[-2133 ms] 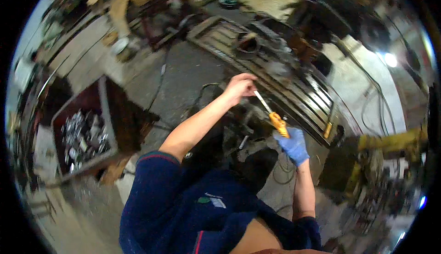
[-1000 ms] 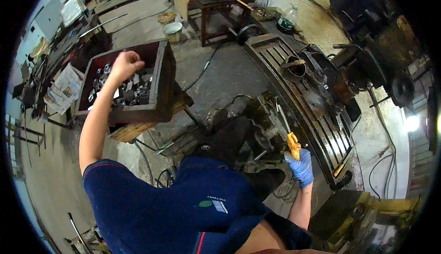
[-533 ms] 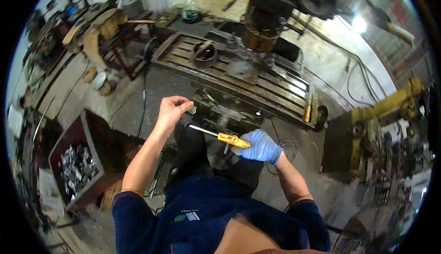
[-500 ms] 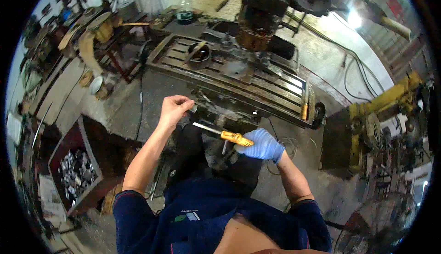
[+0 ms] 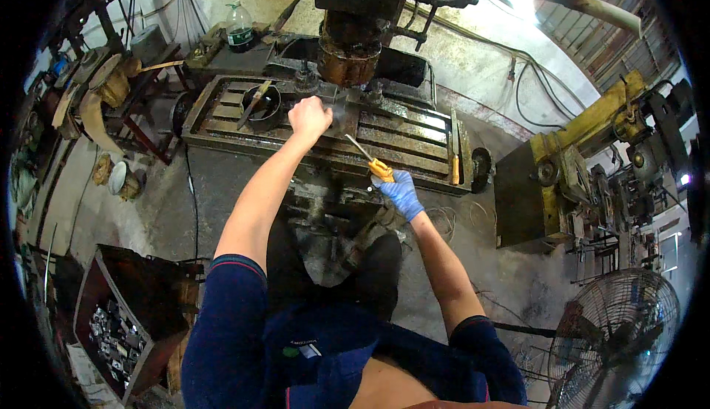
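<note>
My bare left hand (image 5: 309, 119) reaches over the slotted machine table (image 5: 403, 149), beneath the spindle head (image 5: 349, 58). Its fingers are closed and turned away, so whatever is between them is hidden. The blue-gloved right hand (image 5: 401, 193) grips a yellow-handled tool (image 5: 379, 170) in front of the table's near edge. That tool has a slim metal blade pointing up and left, toward the middle of the table; whether it is a file or a screwdriver I cannot tell. Left of my left hand, a round pot (image 5: 264, 110) with a brush (image 5: 256, 103) across it stands on the table.
A long tool with a wooden handle (image 5: 455, 169) lies at the table's right end. At lower left stands a box (image 5: 140, 291) of small metal parts. A fan (image 5: 617, 328) is at lower right, a yellow machine (image 5: 551, 165) to the right. Behind is a clear bottle (image 5: 239, 28).
My left hand has moved forward from in front of the table to beneath the spindle; the small grey piece it pinched no longer shows. The right hand has come forward with the tool, its blade tilting upward.
</note>
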A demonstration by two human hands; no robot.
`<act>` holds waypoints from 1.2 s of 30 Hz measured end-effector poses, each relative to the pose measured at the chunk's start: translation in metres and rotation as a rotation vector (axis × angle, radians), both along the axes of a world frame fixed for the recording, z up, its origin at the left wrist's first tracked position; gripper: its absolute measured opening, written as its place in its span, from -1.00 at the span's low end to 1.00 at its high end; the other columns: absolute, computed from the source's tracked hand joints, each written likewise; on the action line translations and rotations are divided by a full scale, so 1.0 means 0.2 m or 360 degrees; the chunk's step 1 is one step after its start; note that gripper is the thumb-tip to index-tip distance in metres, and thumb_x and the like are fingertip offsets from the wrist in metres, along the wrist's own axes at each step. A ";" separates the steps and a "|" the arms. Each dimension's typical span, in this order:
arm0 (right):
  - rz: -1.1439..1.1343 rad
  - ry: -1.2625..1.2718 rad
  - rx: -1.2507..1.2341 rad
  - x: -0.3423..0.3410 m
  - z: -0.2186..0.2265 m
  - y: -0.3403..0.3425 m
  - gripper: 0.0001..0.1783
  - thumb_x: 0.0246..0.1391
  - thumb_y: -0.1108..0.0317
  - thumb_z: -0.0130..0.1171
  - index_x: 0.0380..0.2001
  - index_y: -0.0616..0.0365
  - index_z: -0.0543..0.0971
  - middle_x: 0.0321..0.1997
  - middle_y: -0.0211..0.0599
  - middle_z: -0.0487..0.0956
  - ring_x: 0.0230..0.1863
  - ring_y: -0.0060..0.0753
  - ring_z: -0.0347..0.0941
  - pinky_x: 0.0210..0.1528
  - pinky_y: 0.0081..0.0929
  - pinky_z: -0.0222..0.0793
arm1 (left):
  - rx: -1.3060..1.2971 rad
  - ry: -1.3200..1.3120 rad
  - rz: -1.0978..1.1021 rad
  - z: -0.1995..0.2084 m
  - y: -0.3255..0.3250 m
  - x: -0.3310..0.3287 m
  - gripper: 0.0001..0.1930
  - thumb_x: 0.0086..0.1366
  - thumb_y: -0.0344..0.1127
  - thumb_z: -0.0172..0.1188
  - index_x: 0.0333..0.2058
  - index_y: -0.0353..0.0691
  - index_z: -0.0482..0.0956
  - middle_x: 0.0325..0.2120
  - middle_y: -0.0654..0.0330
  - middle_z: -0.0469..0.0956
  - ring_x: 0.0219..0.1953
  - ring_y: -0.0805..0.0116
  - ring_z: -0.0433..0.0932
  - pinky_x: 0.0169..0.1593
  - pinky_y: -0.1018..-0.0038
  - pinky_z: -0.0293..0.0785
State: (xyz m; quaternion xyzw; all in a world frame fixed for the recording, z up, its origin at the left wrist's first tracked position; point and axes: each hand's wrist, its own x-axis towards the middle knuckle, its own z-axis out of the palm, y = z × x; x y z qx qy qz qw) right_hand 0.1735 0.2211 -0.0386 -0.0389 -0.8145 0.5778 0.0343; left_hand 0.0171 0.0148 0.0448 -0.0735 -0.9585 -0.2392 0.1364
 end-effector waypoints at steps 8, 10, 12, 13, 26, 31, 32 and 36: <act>-0.0353 -0.0268 0.0321 0.07 -0.11 -0.09 -0.56 -0.19 0.07 0.27 -0.37 0.25 0.56 -0.52 -0.23 0.56 -0.51 -0.52 0.42 -0.40 -0.47 0.31 | 0.0059 -0.0296 -0.0004 -0.01 -0.07 -0.07 -0.60 0.00 0.07 0.21 -0.54 -0.22 0.60 -0.49 0.02 0.57 -0.35 0.08 0.56 -0.30 0.26 0.47; -0.0342 -0.0198 0.0343 0.11 -0.05 -0.10 -0.54 -0.18 0.09 0.27 -0.29 0.26 0.55 -0.45 -0.26 0.58 -0.44 -0.53 0.45 -0.34 -0.51 0.33 | 0.0137 -0.0443 0.0016 -0.01 -0.08 -0.11 -0.57 0.02 0.08 0.20 -0.57 -0.25 0.59 -0.50 0.03 0.57 -0.35 0.09 0.56 -0.30 0.27 0.47; -0.0352 -0.0192 0.0206 0.16 -0.03 -0.08 -0.53 -0.16 0.12 0.27 -0.25 0.28 0.54 -0.40 -0.25 0.58 -0.38 -0.52 0.46 -0.29 -0.52 0.35 | 0.0196 -0.0488 -0.0002 -0.03 -0.08 -0.12 -0.57 0.02 0.08 0.19 -0.57 -0.26 0.59 -0.53 0.03 0.57 -0.37 0.09 0.57 -0.31 0.27 0.47; -0.0353 -0.0190 0.0137 0.18 -0.01 -0.07 -0.52 -0.15 0.13 0.27 -0.23 0.29 0.54 -0.37 -0.25 0.59 -0.36 -0.52 0.47 -0.26 -0.53 0.35 | 0.0225 -0.0512 -0.0008 -0.04 -0.09 -0.12 -0.56 0.03 0.08 0.19 -0.58 -0.26 0.58 -0.55 0.03 0.57 -0.38 0.09 0.57 -0.31 0.27 0.47; -0.0442 -0.0355 -0.0158 0.52 -0.01 0.15 -0.51 -0.13 0.19 0.28 -0.21 0.39 0.51 -0.30 -0.18 0.58 -0.28 -0.44 0.47 -0.21 -0.54 0.36 | 0.0224 -0.0269 -0.0492 0.03 -0.17 -0.10 -0.81 0.06 -0.25 0.12 -0.38 -0.19 0.58 -0.59 0.06 0.55 -0.52 0.18 0.56 -0.35 0.32 0.48; -0.0483 -0.0186 -0.0022 0.63 -0.05 0.24 -0.72 -0.04 0.25 0.18 -0.38 0.29 0.58 -0.49 -0.46 0.53 -0.43 -0.63 0.36 -0.35 -0.62 0.28 | -0.0322 -0.0017 -0.0734 -0.01 -0.22 -0.03 -0.76 0.00 -0.28 0.15 -0.30 -0.12 0.55 -0.45 0.08 0.57 -0.34 0.10 0.53 -0.27 0.26 0.46; -0.0570 -0.0179 -0.0076 0.65 -0.11 0.26 -0.74 -0.04 0.27 0.18 -0.39 0.28 0.59 -0.51 -0.49 0.52 -0.46 -0.64 0.34 -0.37 -0.63 0.26 | -0.0404 0.0044 -0.0734 -0.01 -0.21 -0.03 -0.78 0.02 -0.28 0.15 -0.31 -0.12 0.55 -0.45 0.11 0.57 -0.33 0.10 0.53 -0.26 0.23 0.45; -0.0504 -0.0269 -0.0198 0.71 -0.09 0.27 -0.76 -0.04 0.29 0.18 -0.39 0.28 0.58 -0.49 -0.47 0.53 -0.45 -0.65 0.35 -0.35 -0.63 0.28 | -0.0392 0.0151 -0.0729 -0.02 -0.17 -0.06 -0.79 0.03 -0.26 0.15 -0.30 -0.10 0.55 -0.43 0.11 0.56 -0.32 0.09 0.53 -0.27 0.22 0.45</act>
